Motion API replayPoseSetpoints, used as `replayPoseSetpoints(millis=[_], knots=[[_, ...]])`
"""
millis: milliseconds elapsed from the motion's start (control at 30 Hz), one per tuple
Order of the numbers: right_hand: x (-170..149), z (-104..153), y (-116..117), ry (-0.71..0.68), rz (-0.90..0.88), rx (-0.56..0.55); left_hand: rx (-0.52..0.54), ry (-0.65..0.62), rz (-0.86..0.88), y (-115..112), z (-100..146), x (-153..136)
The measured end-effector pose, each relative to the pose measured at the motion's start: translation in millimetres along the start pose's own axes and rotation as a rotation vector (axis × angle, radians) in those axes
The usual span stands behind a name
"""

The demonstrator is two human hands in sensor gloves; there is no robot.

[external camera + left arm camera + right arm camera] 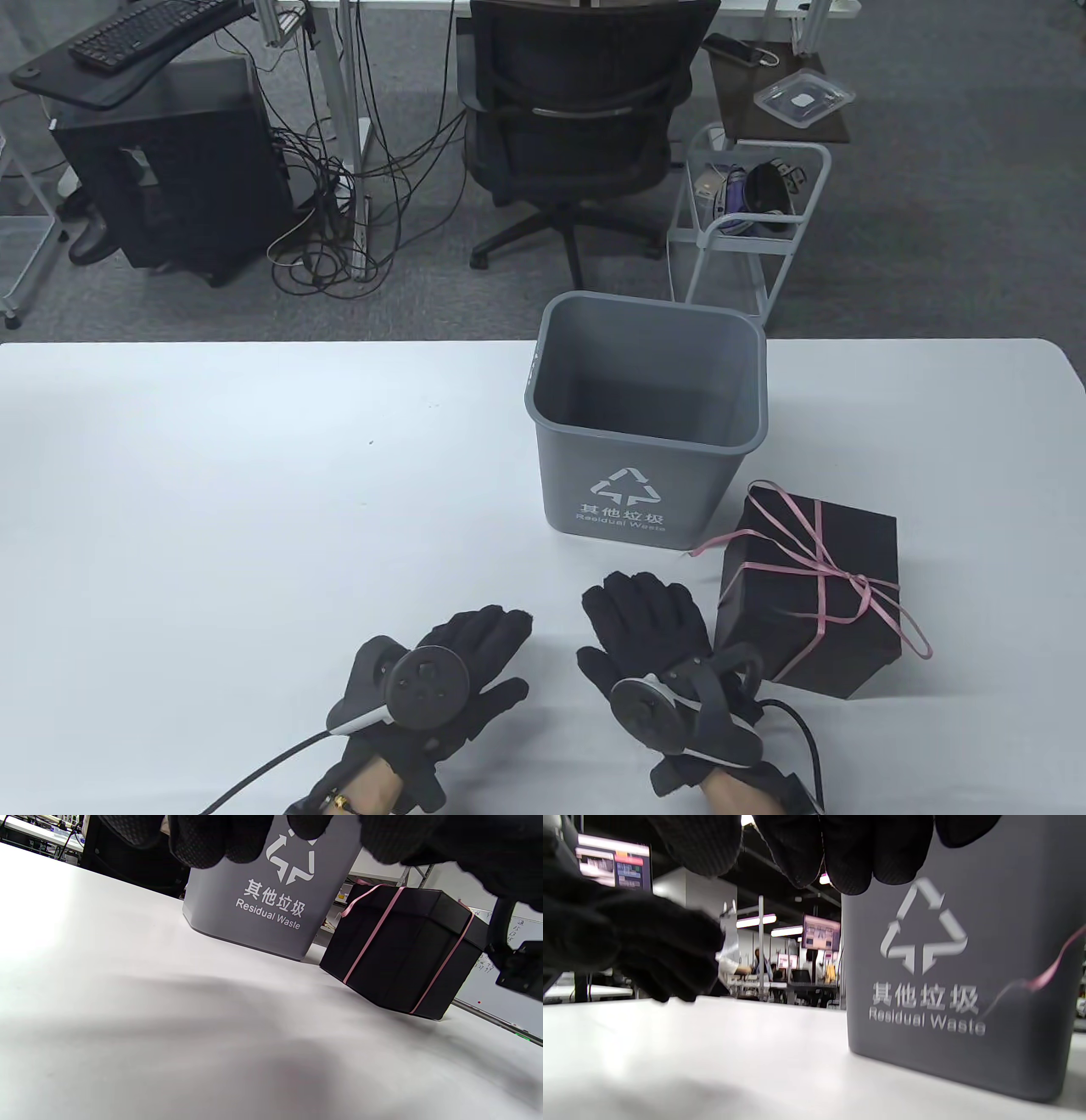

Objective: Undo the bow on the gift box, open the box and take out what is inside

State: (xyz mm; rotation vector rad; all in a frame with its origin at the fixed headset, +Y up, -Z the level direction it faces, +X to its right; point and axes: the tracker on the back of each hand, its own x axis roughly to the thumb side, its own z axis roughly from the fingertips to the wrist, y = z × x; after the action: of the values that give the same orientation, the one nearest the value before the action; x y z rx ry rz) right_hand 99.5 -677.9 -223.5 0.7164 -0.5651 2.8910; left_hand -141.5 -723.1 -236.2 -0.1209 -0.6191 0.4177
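Observation:
A black gift box (810,594) stands at the table's front right, lid on, tied crosswise with a thin pink ribbon (836,577) whose bow sits on top. The box (407,950) also shows in the left wrist view with ribbon bands down its sides. My right hand (649,628) lies flat on the table just left of the box, fingers straight, holding nothing. My left hand (475,658) rests further left, fingers stretched out and empty. A loose pink ribbon end (1048,974) crosses the right wrist view.
A grey waste bin (646,416) marked "Residual Waste" stands behind the hands, close to the box's left rear corner. The white table (212,509) stretches out to the left. Beyond the far edge are an office chair (577,119) and a wire cart (747,229).

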Motion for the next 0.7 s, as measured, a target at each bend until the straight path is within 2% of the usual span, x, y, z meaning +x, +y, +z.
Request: replayPoseSetpoints(millis=[167,300,500,700], knots=[[-14.7,5.4,-26.3,0.059,-0.014,-0.133,-0.002,0.002,0.004,0.0,-0.2,-0.8],[-41.5,13.6,-46.1,0.157,-0.049,-0.226,-0.005,0.004,0.007,-0.1,-0.2,-1.5],[-85.9,27.5,-62.3,0.336,-0.102,-0.325,-0.006,0.004,0.011,0.1,-0.1,-2.1],[-139.8,51.2,-66.0,0.568,-0.173,-0.385,-0.002,0.001,0.011,-0.1,-0.3,-2.0]])
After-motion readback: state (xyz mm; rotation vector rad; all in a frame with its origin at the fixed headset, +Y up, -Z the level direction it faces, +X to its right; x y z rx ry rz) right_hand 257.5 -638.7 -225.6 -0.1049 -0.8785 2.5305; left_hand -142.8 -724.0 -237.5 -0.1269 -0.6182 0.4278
